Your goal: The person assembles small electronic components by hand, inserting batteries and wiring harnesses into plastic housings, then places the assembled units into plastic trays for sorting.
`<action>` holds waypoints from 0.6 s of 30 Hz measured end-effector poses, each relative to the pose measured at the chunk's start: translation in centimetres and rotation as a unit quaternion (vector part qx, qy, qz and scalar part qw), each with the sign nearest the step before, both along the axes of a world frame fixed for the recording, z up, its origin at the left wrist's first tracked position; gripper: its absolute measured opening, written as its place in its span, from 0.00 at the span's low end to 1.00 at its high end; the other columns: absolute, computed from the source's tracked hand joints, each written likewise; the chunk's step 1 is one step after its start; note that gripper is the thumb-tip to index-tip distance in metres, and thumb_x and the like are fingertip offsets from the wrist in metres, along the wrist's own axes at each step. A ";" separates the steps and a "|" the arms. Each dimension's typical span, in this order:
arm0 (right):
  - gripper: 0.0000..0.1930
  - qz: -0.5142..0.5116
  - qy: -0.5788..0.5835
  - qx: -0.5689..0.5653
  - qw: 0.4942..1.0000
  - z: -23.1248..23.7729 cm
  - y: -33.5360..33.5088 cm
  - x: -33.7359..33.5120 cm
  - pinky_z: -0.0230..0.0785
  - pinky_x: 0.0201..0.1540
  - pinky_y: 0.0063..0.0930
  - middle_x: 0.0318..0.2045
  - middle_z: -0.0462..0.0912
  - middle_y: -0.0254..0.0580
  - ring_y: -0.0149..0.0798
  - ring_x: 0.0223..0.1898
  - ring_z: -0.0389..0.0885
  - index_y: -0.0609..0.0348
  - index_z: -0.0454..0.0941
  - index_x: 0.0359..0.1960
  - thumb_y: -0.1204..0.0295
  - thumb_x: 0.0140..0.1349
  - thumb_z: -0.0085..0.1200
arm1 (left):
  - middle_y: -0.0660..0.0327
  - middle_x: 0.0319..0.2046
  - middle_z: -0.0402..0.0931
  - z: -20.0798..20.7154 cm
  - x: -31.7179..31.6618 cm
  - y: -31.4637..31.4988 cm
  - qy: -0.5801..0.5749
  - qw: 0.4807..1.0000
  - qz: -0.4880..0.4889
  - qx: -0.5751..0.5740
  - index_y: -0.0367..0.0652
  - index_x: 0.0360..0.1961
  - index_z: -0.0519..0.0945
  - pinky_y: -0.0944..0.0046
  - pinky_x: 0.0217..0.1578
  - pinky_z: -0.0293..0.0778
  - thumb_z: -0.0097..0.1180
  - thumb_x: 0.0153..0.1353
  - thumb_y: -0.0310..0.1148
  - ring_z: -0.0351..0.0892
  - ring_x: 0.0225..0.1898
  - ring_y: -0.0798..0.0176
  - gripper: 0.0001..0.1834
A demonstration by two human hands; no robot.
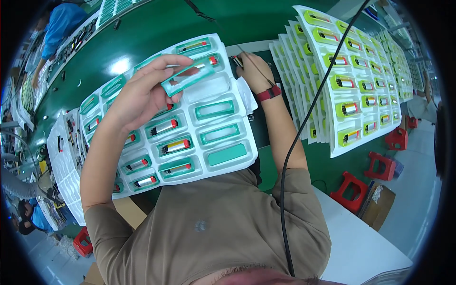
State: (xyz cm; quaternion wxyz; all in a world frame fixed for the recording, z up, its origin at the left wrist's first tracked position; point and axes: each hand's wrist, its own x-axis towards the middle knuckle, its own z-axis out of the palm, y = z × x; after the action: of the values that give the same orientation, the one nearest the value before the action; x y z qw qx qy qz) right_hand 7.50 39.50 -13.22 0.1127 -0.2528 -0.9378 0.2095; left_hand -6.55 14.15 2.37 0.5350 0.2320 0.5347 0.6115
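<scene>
My left hand pinches a green translucent plastic shell by its edge, above a white moulded tray. Several compartments hold shells with a small red-tipped cylindrical part and black pieces, such as the filled shell. In the column nearest my right arm lie hollow shells, among them one hollow green shell, and a shell with its solid face up. Past the tray's right edge, my right hand has its fingers closed by small dark parts; what it grips is partly hidden.
Stacked white trays with yellow-green shells stand to the right. More trays with loose parts are at the left. A black cable crosses the view. Red stools stand on the floor; a person in blue works far left.
</scene>
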 end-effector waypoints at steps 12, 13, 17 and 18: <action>0.20 0.182 0.310 -0.674 0.646 10.5 -1.9 4.0 0.69 0.27 0.21 0.43 0.81 0.43 0.29 0.26 0.75 0.60 0.70 0.58 0.83 0.64 0.48 | 0.47 0.60 0.77 -0.3 0.2 -1.2 -0.022 0.999 -0.013 0.029 0.34 0.67 0.71 0.67 0.46 0.76 0.43 0.80 0.39 0.78 0.40 0.68 0.24; 0.20 0.184 0.309 -0.673 0.647 10.7 -2.3 3.9 0.69 0.27 0.21 0.43 0.81 0.43 0.29 0.26 0.75 0.60 0.70 0.58 0.83 0.64 0.48 | 0.48 0.59 0.77 -0.4 0.2 -1.4 0.006 0.999 -0.022 0.033 0.34 0.67 0.71 0.66 0.46 0.75 0.43 0.80 0.39 0.78 0.41 0.68 0.23; 0.13 0.241 0.342 -0.665 0.619 11.9 -4.1 3.3 0.78 0.43 0.28 0.49 0.82 0.54 0.35 0.37 0.83 0.65 0.73 0.52 0.82 0.66 0.49 | 0.50 0.59 0.77 0.0 0.8 -1.3 0.001 0.999 -0.005 0.032 0.35 0.66 0.71 0.65 0.47 0.75 0.43 0.80 0.38 0.78 0.43 0.67 0.22; 0.11 0.247 0.343 -0.617 0.664 12.2 -4.7 3.1 0.79 0.45 0.30 0.50 0.82 0.54 0.37 0.39 0.84 0.66 0.75 0.50 0.82 0.67 0.50 | 0.51 0.58 0.78 0.1 1.0 -1.3 -0.015 0.999 0.013 0.028 0.35 0.66 0.72 0.65 0.48 0.75 0.42 0.80 0.38 0.78 0.44 0.66 0.22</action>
State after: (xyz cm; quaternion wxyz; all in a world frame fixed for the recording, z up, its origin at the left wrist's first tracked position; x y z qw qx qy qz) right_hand 10.63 34.82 -1.04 0.1887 0.0657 -0.5172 0.8322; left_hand -5.53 12.86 2.50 0.5284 0.2305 0.5120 0.6368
